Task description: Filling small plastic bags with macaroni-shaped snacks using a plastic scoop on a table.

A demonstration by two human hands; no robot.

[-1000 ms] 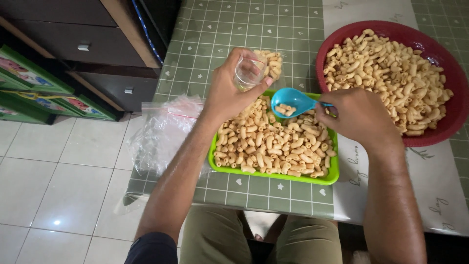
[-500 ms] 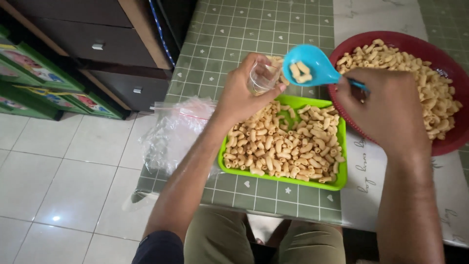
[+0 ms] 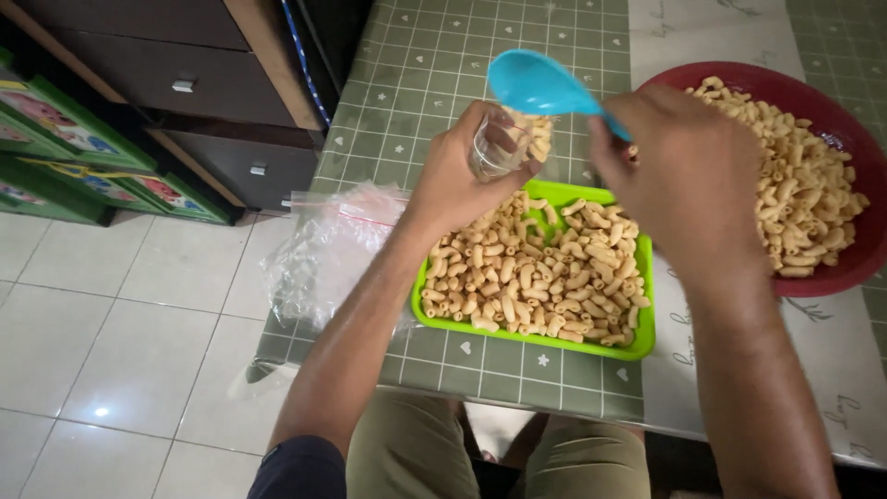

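Left hand [image 3: 457,180] clamped around small clear bag [image 3: 497,146], held up over far edge of green tray [image 3: 647,319] of elbow macaroni. Right hand [image 3: 688,171] closed on handle of blue spoon [image 3: 539,83], bowl tipped just above bag's mouth. Red bowl [image 3: 845,268] of macaroni to the right on tabletop [image 3: 416,65]. Stack of clear bags [image 3: 323,249] at tabletop's left edge.

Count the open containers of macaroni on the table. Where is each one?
2. A green tray sits at the table's near edge, below both hands; a red bowl stands to its right, partly cut off by the frame.
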